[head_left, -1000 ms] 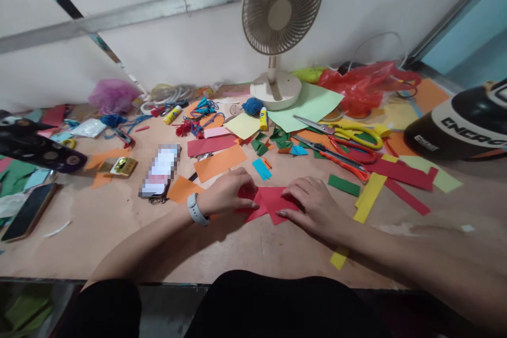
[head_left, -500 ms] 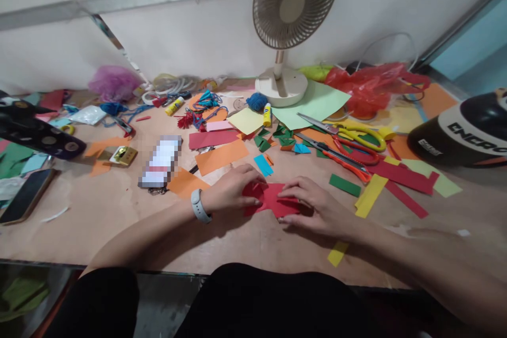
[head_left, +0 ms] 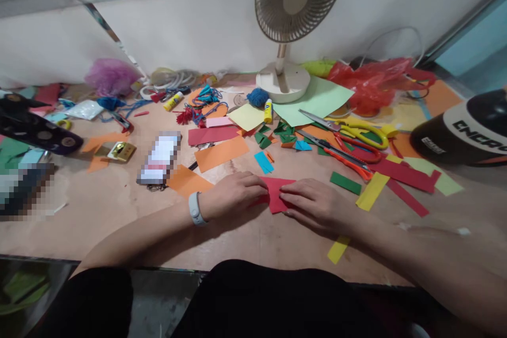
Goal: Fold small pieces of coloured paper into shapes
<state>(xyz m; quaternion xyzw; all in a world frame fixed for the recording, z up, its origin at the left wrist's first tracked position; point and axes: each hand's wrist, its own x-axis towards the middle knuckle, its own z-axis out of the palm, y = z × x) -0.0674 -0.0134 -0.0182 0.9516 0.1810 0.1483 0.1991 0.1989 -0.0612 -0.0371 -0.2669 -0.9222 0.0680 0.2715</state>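
Note:
A piece of red paper [head_left: 276,196] lies on the table near its front, between my two hands. My left hand [head_left: 240,194] covers the paper's left end, its fingers bent together over it. From the right, my right hand [head_left: 312,200] holds the other end, fingertips pressed on the sheet and the thumb at its lower edge. Both palms hide the ends of the paper. Just beyond it lie a small blue paper piece [head_left: 263,162] and an orange paper rectangle [head_left: 222,153]. A green paper strip [head_left: 345,182] rests to the right of my right hand.
Scissors [head_left: 356,133] and an orange cutter [head_left: 336,156] lie at right, with yellow strips [head_left: 372,191]. A fan [head_left: 283,82] stands at the back near a glue stick [head_left: 268,111]. A phone [head_left: 160,158], a padlock [head_left: 121,152] and a dark bottle [head_left: 39,127] are at left.
My fingers have come down flatter over the red paper. The sheet now shows straighter edges and lies smoother between my hands, with its left part more covered.

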